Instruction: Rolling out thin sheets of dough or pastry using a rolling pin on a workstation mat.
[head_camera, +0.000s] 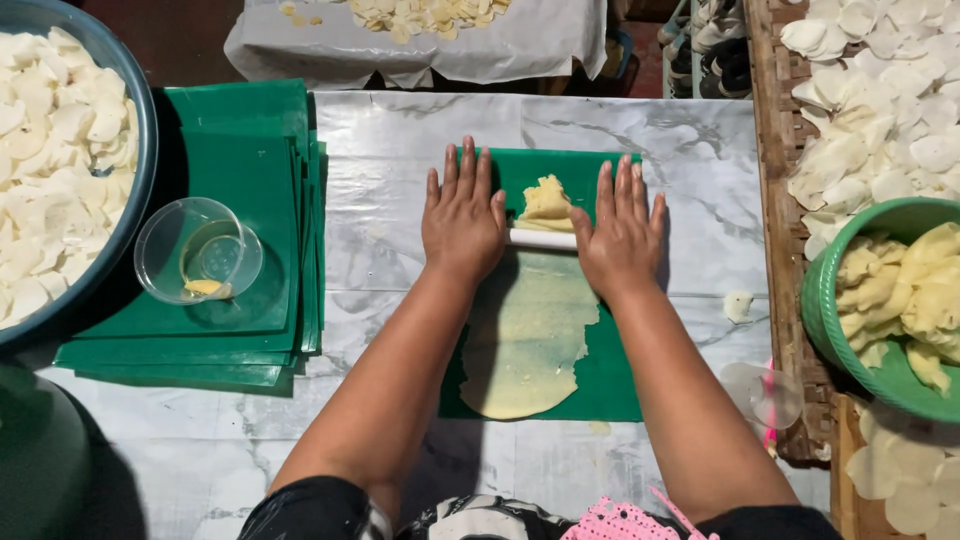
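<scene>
Two hands pressing a white rolling pin over pale dough on a green sheet

The left hand (462, 213) and right hand (620, 228) lie flat, fingers spread open, palms on the rolling pin (543, 239), gripping nothing. The flattened dough (525, 345) lies on the green sheet (610, 375) at the middle of the marble tabletop (400, 140), a thicker lump (546, 203) beyond the pin

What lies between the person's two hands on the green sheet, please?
In the head view, between the left hand and the right hand lie the bare middle of the white rolling pin and, just beyond it, a lump of unrolled yellowish dough.
</scene>
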